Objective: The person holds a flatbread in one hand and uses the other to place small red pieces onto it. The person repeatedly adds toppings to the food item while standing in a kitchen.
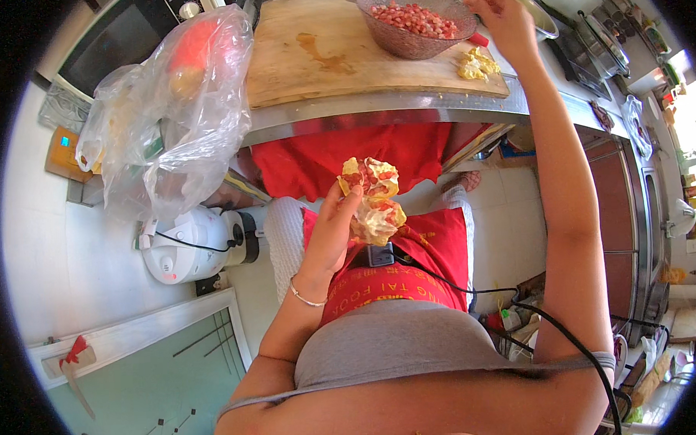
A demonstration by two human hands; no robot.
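My left hand [338,223] holds an opened piece of pomegranate [373,202] over my lap, its yellow rind and white pith around a few red seeds. At the upper right my right hand [499,16] is raised beside the rim of a tinted, textured bowl [402,49]; whether its fingers hold anything is unclear. Loose pomegranate seeds [416,20] lie in the bowl, which stands on a wooden cutting board [296,58]. Yellow peel pieces [478,64] rest on the board near its right corner, below a small red object [478,40].
A clear plastic bag [178,131] with red and yellow fruit hangs over the counter's left edge by a microwave [120,44]. Behind my right hand is a metal basin [539,15]. A white appliance [182,246] stands at left, and a black cable [553,319] crosses my right side.
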